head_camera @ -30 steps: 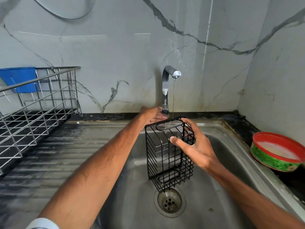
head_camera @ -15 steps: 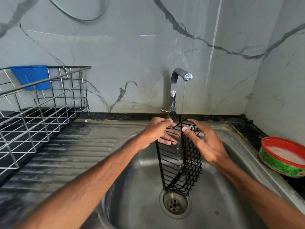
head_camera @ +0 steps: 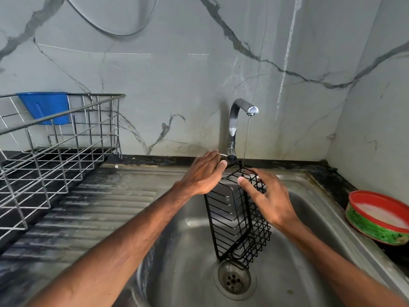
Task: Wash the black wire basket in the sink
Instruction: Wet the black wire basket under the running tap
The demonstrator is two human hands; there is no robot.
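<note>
A black wire basket (head_camera: 235, 227) hangs upright over the steel sink (head_camera: 294, 284), its bottom just above the drain (head_camera: 234, 278). My left hand (head_camera: 202, 173) grips its top left rim, thumb on the wire. My right hand (head_camera: 269, 199) holds the right side, thumb and fingers curled on the mesh. A thin stream of water falls from the chrome tap (head_camera: 235, 127) onto the basket's top edge.
A steel dish rack (head_camera: 55, 151) with a blue cup (head_camera: 45, 107) stands on the ribbed drainboard (head_camera: 93, 207) at left. A red and green bowl (head_camera: 379, 218) sits on the dark counter at right. Marble wall rises behind the tap.
My left hand left the tap handle and took hold of the basket's top rim. The basket turned edge-on to me and stays under the thin stream.
</note>
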